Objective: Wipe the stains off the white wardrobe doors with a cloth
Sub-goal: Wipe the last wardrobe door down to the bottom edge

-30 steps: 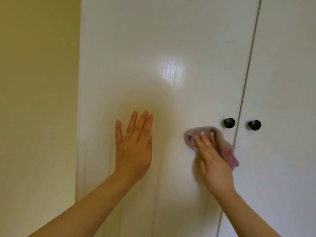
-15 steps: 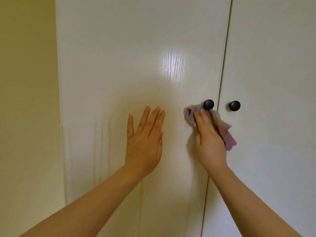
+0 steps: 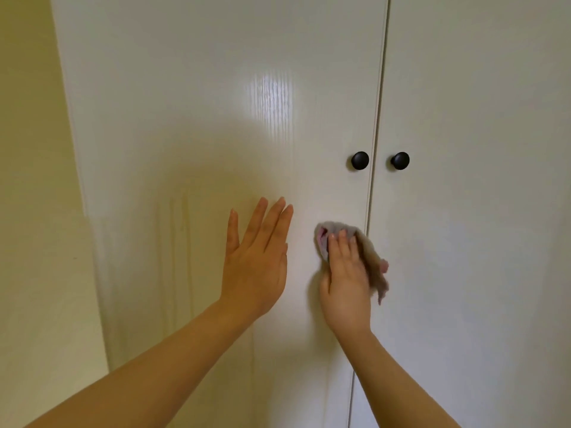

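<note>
- Fingers (image 3: pixel 268 223) of the left hand (image 3: pixel 256 267) are straight and a little spread. They lie flat on the door and hold nothing. Fingers (image 3: pixel 338 245) of the right hand (image 3: pixel 344 282) lie straight on a small crumpled grey and pink cloth (image 3: pixel 374 270) and press it on the door.
- Tall shiny white left wardrobe door (image 3: pixel 200 118) has faint yellow drip lines (image 3: pixel 182 236) left of the left hand.
- Plain white right wardrobe door (image 3: pixel 479 211) is beside it, across a thin gap.
- Pale yellow wall (image 3: pixel 31 211) is far left.
- Cloth sits by the left door's right edge, below the knobs. One end hangs past the gap.
- Round black left knob (image 3: pixel 360 160) and right knob (image 3: pixel 400 160) sit near the gap.
</note>
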The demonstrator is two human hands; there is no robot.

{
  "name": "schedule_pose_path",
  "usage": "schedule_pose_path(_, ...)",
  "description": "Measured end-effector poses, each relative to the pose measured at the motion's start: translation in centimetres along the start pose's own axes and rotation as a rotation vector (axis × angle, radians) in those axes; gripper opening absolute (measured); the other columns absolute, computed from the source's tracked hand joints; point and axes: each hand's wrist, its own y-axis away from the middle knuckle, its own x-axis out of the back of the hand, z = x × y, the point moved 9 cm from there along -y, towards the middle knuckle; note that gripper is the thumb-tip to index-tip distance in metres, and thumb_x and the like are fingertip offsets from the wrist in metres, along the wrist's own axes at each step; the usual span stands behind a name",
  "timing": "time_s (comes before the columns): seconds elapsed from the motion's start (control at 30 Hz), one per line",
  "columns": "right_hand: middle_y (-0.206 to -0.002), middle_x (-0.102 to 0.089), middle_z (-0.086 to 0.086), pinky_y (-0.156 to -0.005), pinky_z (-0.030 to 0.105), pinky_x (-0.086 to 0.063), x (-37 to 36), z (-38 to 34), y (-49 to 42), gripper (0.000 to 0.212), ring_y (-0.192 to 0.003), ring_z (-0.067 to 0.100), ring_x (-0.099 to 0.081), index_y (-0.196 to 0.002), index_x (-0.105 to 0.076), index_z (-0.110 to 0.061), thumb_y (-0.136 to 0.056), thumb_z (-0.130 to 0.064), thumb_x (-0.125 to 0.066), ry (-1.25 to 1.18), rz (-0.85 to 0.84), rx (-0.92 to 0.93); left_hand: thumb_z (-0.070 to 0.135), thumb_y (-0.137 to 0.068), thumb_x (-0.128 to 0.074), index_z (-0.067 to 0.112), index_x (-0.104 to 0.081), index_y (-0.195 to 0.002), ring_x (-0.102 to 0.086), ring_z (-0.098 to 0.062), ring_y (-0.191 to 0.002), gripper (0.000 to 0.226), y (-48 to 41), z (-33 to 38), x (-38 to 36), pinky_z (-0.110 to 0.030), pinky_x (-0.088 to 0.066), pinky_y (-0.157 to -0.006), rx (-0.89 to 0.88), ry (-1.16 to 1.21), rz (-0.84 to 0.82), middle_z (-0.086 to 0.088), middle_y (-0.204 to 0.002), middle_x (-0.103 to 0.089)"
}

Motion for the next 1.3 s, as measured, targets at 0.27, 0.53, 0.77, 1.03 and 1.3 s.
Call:
schedule_pose_path(0.27, -0.149, -0.020, -0.006, -0.114, 0.028, -0.013, 1.4, 0.0, -3.1, 0.055, -0.134, 0.004, -0.005, -0.144, -0.030, -0.013, -0.090, -0.002, -0.034, -0.050, -0.015, 0.009, 0.016, -0.090, -0.036, 0.009, -0.034, -0.139, -0.029, -0.025, -0.136, 0.050, -0.7, 2.6, -1.1, -0.051, -0.009, -0.111, -0.069, -0.015, -0.044, -0.010, -0.143, -0.046)
schedule_pose_path(0.53, -0.145, -0.014, -0.009, -0.101, -0.003, -0.002, -0.2, 1.3, 2.4, 0.056, -0.136, -0.002, 0.002, -0.143, -0.033, -0.012, -0.087, -0.004, -0.036, -0.064, -0.061, 0.069, 0.016, -0.083, -0.047, 0.006, -0.032, -0.141, -0.027, -0.027, -0.138, 0.061, 2.6, 4.4, -3.2, -0.054, -0.006, -0.112, -0.164, -0.209, -0.136, -0.010, -0.148, -0.039)
schedule_pose_path(0.77, -0.142, -0.035, 0.003, -0.089, 0.035, -0.050, -1.9, 1.7, 5.8, 0.056, -0.134, 0.019, -0.032, -0.135, -0.045, -0.006, -0.080, -0.015, -0.033, -0.024, -0.072, 0.099, 0.017, -0.085, -0.043, 0.006, -0.035, -0.141, -0.028, -0.026, -0.138, 0.057, 5.3, 4.7, -3.4, -0.055, -0.012, -0.112, -0.173, -0.200, -0.182, -0.009, -0.148, -0.038)
schedule_pose_path(1.03, -0.147, -0.030, 0.003, -0.112, 0.017, -0.006, -0.9, 1.2, 0.9, 0.052, -0.136, 0.011, -0.014, -0.139, -0.038, -0.005, -0.087, -0.003, -0.035, -0.021, -0.011, 0.038, 0.024, -0.092, -0.033, 0.007, -0.031, -0.141, -0.026, -0.026, -0.138, 0.052, 6.9, 2.7, -5.1, -0.055, -0.004, -0.112, -0.043, -0.193, -0.294, -0.010, -0.148, -0.039)
schedule_pose_path(1.3, -0.138, -0.037, 0.003, -0.105, 0.008, -0.023, -0.8, 2.9, 4.9, 0.046, -0.134, -0.002, -0.015, -0.129, -0.051, -0.002, -0.085, -0.008, -0.040, -0.149, 0.091, 0.080, 0.027, -0.093, -0.035, 0.007, -0.028, -0.143, -0.027, -0.026, -0.138, 0.054, 7.2, 2.7, -5.6, -0.057, -0.006, -0.112, -0.082, -0.214, -0.274, -0.009, -0.149, -0.037)
